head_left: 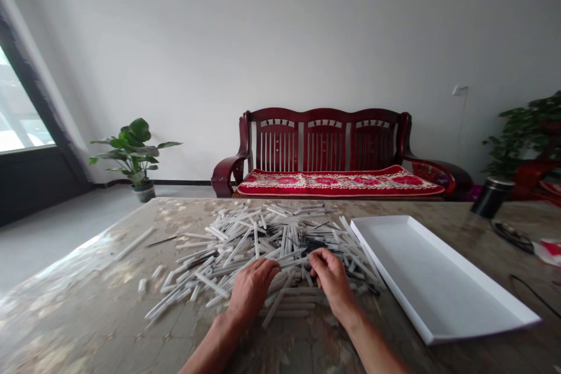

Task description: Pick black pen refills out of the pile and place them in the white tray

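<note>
A wide heap of white pen barrels and thin black refills [263, 239] lies on the marbled table [87, 315]. My left hand [250, 289] rests palm down on the near edge of the heap, fingers curled onto the white tubes. My right hand [332, 277] sits beside it, fingers bent and pinching among the black refills at the heap's middle. What either hand grips is hidden under the fingers.
A long white tray [460, 298] lies to the right of the heap. A black cylinder [491, 197] and dark cables [512, 236] sit at the far right. Loose tubes [135, 242] lie at the left. A red wooden bench [324, 158] and potted plants stand behind.
</note>
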A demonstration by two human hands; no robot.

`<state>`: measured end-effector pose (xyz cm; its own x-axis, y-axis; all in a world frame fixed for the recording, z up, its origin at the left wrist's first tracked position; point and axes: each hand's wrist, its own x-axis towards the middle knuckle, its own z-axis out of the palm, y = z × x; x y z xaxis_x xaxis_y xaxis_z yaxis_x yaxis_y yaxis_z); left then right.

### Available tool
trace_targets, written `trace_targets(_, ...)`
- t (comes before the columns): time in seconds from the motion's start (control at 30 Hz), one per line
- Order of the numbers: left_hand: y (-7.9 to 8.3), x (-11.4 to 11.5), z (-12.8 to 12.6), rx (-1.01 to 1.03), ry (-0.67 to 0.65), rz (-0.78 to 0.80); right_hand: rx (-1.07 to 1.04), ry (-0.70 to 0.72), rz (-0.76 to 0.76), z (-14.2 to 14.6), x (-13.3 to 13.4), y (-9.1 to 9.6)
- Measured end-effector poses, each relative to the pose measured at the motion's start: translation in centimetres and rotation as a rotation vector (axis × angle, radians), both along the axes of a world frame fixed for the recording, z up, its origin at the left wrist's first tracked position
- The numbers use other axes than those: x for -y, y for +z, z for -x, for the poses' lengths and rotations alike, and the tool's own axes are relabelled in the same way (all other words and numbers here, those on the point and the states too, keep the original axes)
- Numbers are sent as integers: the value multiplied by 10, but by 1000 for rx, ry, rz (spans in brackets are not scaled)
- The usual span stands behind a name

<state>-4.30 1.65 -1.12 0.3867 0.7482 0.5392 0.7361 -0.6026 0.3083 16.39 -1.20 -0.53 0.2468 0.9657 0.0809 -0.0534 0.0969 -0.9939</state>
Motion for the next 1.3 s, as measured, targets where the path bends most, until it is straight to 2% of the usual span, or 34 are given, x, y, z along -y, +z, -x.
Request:
trace_targets(0.13,0,-1,0,2,19,20,-53,10,-74,2,1,4)
trace_targets(0.33,2,1,-1,33,-11,6,-49,20,-8,2,1,-1)
trace_targets(0.53,4,2,-1,34,15,61,-65,38,-63,1,0,1)
trace_targets(0.7,3,2,-1,26,0,70,-109,53,-19,4,2,-1)
trace_targets(0.9,6,2,-2,52,13,162,-72,25,-107,-1,0,0)
trace_targets(1.07,10,3,0,67,37,201,-242,-23,-87,-1,1,7)
trace_targets(1.17,9,2,1,66,37,180,-315,12,-30,2,1,4)
trace_targets(1.3,5,2,0,50,8,150,-218,75,-45,4,-1,-3)
